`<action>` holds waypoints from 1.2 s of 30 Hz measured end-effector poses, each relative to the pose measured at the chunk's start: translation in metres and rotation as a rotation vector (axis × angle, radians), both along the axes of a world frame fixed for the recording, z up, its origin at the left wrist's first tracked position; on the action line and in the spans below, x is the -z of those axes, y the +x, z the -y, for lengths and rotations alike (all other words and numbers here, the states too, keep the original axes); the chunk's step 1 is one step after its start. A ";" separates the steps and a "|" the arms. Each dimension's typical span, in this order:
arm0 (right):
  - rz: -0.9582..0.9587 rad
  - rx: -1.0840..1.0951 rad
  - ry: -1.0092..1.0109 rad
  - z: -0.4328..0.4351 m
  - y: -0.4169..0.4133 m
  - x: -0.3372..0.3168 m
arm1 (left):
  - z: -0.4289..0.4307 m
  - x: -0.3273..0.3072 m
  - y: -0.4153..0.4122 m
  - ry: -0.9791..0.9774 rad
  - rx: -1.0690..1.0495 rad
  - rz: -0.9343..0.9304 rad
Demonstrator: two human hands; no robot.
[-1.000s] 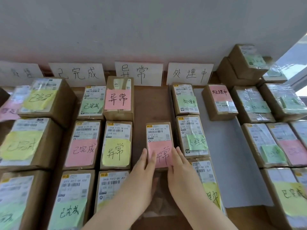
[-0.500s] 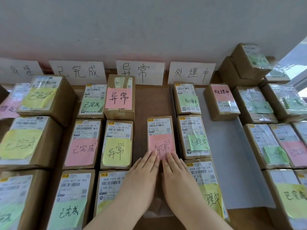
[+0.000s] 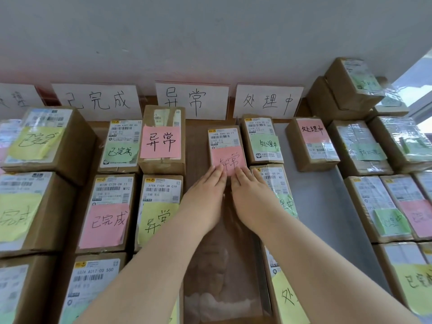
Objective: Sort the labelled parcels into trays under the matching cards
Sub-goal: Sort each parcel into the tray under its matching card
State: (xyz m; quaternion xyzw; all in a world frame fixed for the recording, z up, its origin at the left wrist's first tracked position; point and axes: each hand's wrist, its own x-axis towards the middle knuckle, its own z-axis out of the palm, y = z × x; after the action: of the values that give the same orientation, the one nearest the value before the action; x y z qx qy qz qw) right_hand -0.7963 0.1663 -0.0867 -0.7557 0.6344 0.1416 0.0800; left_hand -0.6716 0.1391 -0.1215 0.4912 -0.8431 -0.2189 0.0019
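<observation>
Down the middle of the frame runs the brown tray (image 3: pixel 224 265) under the 异常 card (image 3: pixel 191 100), with rows of parcels packed on either side. Your left grip (image 3: pixel 205 197) and right grip (image 3: pixel 252 197) lie flat side by side. Their fingers are straight, with the tips pressing the near end of the small parcel (image 3: pixel 225 148), and neither is curled round anything. That parcel sits at the tray's far end, just above the centre of the frame, near its card. It looks like a stiff, light cardboard box, so take it by the long side walls, not the paper. Its top bears a white shipping label (image 3: pixel 223 136) and a pink note (image 3: pixel 228 160) reading 异常.
</observation>
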 end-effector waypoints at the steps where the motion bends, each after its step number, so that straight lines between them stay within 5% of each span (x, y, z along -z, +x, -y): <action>1: 0.003 -0.002 -0.001 0.005 -0.001 0.000 | 0.005 0.000 -0.001 0.002 -0.004 -0.004; 20: 0.489 0.254 -0.167 -0.096 -0.075 -0.103 | -0.071 -0.096 -0.062 -0.316 -0.025 -0.048; 36: 0.489 0.400 -0.163 -0.315 -0.302 -0.113 | -0.287 -0.115 -0.257 -0.245 -0.009 -0.001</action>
State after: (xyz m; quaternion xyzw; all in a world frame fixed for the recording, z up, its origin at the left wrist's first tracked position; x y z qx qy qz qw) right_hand -1.0984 0.4811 0.0260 -0.6315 0.7417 -0.1138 0.1955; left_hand -0.9290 0.4260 -0.0067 0.4908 -0.8614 -0.1144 0.0634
